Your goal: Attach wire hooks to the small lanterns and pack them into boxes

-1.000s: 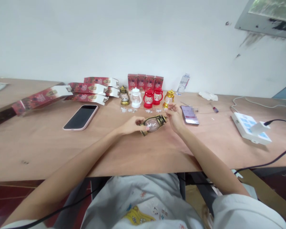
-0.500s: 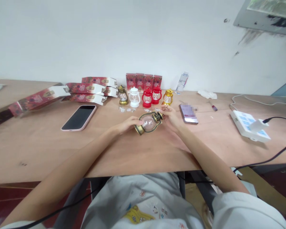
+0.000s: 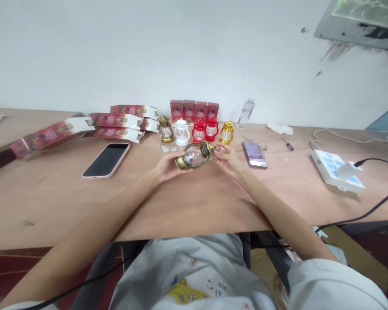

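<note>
Your left hand [image 3: 168,165] is curled around the base end of the bronze lantern [image 3: 194,155] and grips it, with the fingers wrapped under the base. The lantern lies tilted on its side, lifted a little above the worktop [image 3: 194,202], about the middle of it and nearer to the far edge than to the near edge. Your right hand [image 3: 228,158] is half open; its fingertips touch the top cap of the lantern, and the palm does not close around anything.

Just behind the lantern, near the far edge, a row of small lanterns stands upright: a bronze one [image 3: 166,130], a white one [image 3: 181,132], two red ones [image 3: 205,130] and a gold one [image 3: 226,132]. Red boxes [image 3: 194,111] stand against the wall behind them. A phone in a pink case [image 3: 106,159] lies face up to the left of your left hand. Another phone [image 3: 255,154] lies just beside your right hand, on its right. A white power strip [image 3: 336,175] lies toward the right edge.
</note>
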Demonstrator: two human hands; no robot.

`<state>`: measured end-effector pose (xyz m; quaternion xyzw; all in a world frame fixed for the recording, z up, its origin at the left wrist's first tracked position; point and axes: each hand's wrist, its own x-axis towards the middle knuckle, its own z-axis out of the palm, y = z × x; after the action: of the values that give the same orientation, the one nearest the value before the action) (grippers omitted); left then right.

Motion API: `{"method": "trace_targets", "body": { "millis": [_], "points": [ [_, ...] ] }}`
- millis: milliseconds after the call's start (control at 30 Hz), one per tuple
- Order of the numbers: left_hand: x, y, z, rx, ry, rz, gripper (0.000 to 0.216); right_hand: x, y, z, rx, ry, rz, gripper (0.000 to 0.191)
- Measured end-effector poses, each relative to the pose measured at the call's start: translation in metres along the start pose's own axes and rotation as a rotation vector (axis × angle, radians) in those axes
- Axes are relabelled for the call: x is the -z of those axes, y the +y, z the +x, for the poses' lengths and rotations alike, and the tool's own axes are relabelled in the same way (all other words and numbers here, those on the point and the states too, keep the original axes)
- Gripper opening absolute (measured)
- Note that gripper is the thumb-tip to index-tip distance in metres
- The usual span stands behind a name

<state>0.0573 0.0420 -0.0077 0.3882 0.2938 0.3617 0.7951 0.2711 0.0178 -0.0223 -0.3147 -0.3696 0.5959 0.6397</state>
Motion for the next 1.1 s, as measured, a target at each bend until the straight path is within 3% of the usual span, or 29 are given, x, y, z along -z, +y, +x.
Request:
{"method": "trace_targets", "body": {
  "millis": [233,367,667,800,900,967,1000,1033,1100],
  "points": [
    [0.000,0.003,0.003,-0.051,0.191,-0.049,0.020,0.003,0.000,0.003,0.083,0.094,-0.209,0.051],
    [0.004,0.002,0.008,-0.098,0.246,0.045,0.021,0.008,-0.004,0.007,0.191,0.167,-0.382,0.048],
    [0.014,0.000,0.015,-0.411,0.080,0.629,0.042,0.010,-0.006,0.003,0.703,0.323,-0.751,0.019],
    [0.017,-0.009,0.018,-0.415,-0.067,0.697,0.059,-0.001,0.000,-0.014,0.996,0.185,-0.901,0.008],
    [0.016,-0.016,0.018,-0.460,-0.042,0.738,0.060,-0.007,0.007,-0.025,1.257,-0.130,-1.119,0.007],
    [0.014,-0.018,0.018,-0.481,-0.046,0.720,0.060,-0.009,0.012,-0.029,1.325,-0.356,-1.207,0.013],
    [0.014,-0.018,0.018,-0.484,-0.058,0.696,0.060,-0.009,0.013,-0.030,1.327,-0.402,-1.215,0.016],
    [0.013,-0.018,0.018,-0.481,-0.066,0.674,0.060,-0.009,0.014,-0.030,1.314,-0.383,-1.203,0.021],
    [0.013,-0.019,0.018,-0.465,-0.078,0.653,0.059,-0.008,0.015,-0.029,1.247,-0.199,-1.139,0.032]
  ]
}}
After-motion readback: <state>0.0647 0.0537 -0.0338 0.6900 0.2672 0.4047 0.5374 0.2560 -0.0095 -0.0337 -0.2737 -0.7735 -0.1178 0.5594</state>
